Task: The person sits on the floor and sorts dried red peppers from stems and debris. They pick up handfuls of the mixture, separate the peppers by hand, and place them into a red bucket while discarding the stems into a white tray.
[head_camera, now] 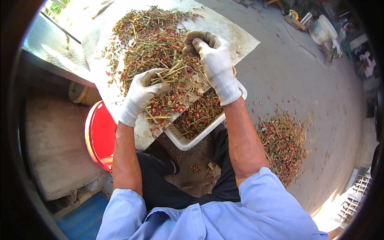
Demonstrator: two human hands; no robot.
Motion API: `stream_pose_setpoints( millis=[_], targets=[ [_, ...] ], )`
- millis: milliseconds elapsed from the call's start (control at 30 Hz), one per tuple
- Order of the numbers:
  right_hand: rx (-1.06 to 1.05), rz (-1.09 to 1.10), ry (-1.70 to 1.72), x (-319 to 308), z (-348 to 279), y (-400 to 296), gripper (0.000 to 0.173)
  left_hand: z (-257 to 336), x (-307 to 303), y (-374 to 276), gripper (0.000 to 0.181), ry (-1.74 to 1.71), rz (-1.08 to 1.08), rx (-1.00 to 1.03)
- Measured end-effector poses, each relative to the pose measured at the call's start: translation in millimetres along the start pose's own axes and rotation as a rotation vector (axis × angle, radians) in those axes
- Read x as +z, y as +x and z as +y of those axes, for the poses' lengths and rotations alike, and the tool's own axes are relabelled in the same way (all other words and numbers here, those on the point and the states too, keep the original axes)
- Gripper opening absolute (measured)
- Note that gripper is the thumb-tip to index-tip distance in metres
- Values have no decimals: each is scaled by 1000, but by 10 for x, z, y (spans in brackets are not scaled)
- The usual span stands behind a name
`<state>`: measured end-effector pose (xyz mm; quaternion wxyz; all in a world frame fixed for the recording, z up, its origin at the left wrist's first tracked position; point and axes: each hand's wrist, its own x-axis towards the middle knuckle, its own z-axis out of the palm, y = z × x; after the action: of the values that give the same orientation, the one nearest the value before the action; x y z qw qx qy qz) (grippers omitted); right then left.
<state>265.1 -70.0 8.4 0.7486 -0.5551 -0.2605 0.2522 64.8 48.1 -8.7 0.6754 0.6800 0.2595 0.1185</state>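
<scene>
A heap of dried plant stems with small red and orange bits (156, 42) lies on a pale board (240, 37). My left hand (144, 90), in a white knit glove with a soiled palm, is closed around several dry stems (174, 73) at the heap's near side. Over the heap's right side is my right hand (210, 54), gloved alike, with its fingers curled; whether anything small is between them cannot be seen. Below the board's near right edge, partly covered by it, a white plastic basket (192, 145) holds more stems and red bits.
A red bucket (100, 135) stands left of my left forearm. On the concrete floor (324, 99) to the right lies another pile of stems (283, 147). A white bucket (322, 30) is at the far right. Scattered bits lie between my legs.
</scene>
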Motion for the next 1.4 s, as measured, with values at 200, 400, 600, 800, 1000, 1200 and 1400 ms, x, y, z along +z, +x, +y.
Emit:
stream_pose_setpoints(
  millis=[200, 400, 600, 800, 1000, 1200, 1400],
  targets=[
    [8, -52, -64, -54, -65, -34, 22, -35, 209, -18, 47, 91, -169, -26],
    [-10, -21, -37, -23, -87, -90, 20, -304, 563, 38, 48, 409, -322, -125],
    [-15, -1, -19, -11, -85, -126, 20, -459, 692, -46, 53, 712, -361, 71],
    [-40, -21, 21, 0, -102, -208, 19, -476, 448, 10, 27, 1114, 22, 222],
    [-19, 0, 23, 7, -155, -265, 19, -496, 276, 163, 45, 1150, 186, 109],
    [30, -21, 10, -24, -165, -236, 19, -535, 372, 433, 57, 1241, 287, 169],
    [34, -1, 79, -94, -94, -118, 19, -680, 457, 806, 79, 1253, 305, 96]
  ],
)
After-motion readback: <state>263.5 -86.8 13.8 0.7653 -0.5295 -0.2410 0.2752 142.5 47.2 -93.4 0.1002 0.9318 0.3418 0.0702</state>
